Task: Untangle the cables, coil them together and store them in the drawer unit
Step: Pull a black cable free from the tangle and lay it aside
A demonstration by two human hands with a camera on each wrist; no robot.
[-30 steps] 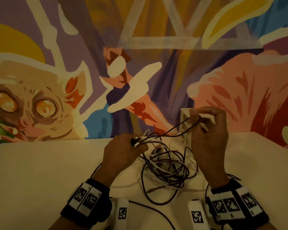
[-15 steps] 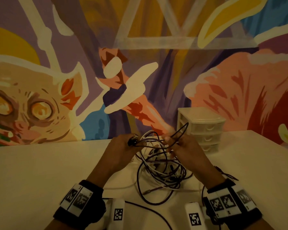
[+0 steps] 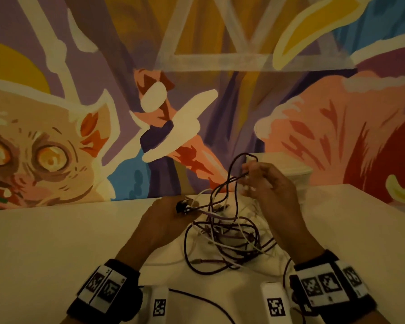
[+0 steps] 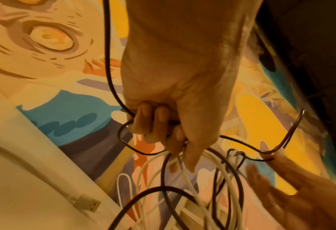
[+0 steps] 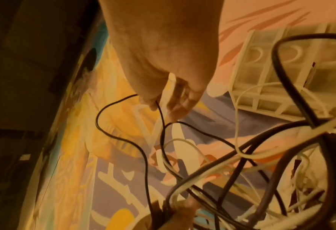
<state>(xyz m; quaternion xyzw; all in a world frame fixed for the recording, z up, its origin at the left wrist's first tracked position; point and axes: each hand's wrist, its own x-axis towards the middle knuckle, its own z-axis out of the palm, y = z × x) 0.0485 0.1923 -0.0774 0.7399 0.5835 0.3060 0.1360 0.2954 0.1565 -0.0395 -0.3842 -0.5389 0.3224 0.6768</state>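
A tangle of dark and white cables (image 3: 229, 239) lies on the white table (image 3: 45, 242) between my hands. My left hand (image 3: 171, 213) grips a bunch of strands near a black plug (image 3: 181, 205), fingers curled round them (image 4: 153, 124). My right hand (image 3: 264, 183) is raised above the pile and pinches a thin dark cable (image 3: 240, 157) that loops up over it (image 5: 159, 105). The white drawer unit (image 3: 297, 171) stands behind my right hand at the wall, partly hidden; its drawers look closed (image 5: 281, 62).
A painted mural wall (image 3: 197, 90) runs along the table's back edge. A white USB plug (image 4: 88, 203) lies on the table at the left of the pile. One dark cable (image 3: 197, 298) trails toward the near edge between my wrist devices.
My right hand first came down to the pile and now has lifted again, pulling a loop of the thin dark cable up. My left hand has kept its hold, nearly still.
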